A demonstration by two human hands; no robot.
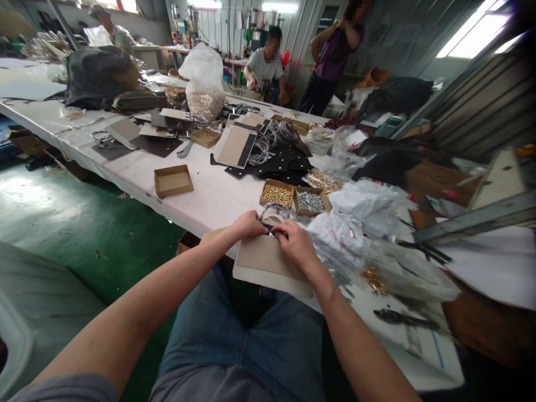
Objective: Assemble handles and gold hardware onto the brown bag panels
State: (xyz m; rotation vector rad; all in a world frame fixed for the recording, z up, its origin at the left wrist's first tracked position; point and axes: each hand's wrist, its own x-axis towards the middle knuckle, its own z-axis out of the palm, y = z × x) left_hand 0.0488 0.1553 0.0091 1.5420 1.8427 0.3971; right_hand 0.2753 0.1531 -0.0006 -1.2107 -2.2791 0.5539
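Observation:
A flat beige panel [266,259] with a paler lower flap lies across the table's near edge, over my lap. My left hand [250,225] is closed on its dark far edge, thumb on top. My right hand [295,243] pinches at the same edge, close to a small shiny spot; the fingers cover whatever they hold. Just beyond the hands a loop of grey cord [274,210] rises. Behind it stand a cardboard box of gold-coloured metal pieces [277,194] and another of silver-coloured metal pieces [310,200].
An open cardboard box [173,181] sits to the left. Beige panels [234,146], black sheets and cords are piled farther back. Crumpled plastic bags [360,209] and a black-handled tool [404,319] lie on the right. Two people are beyond the table, another at far left.

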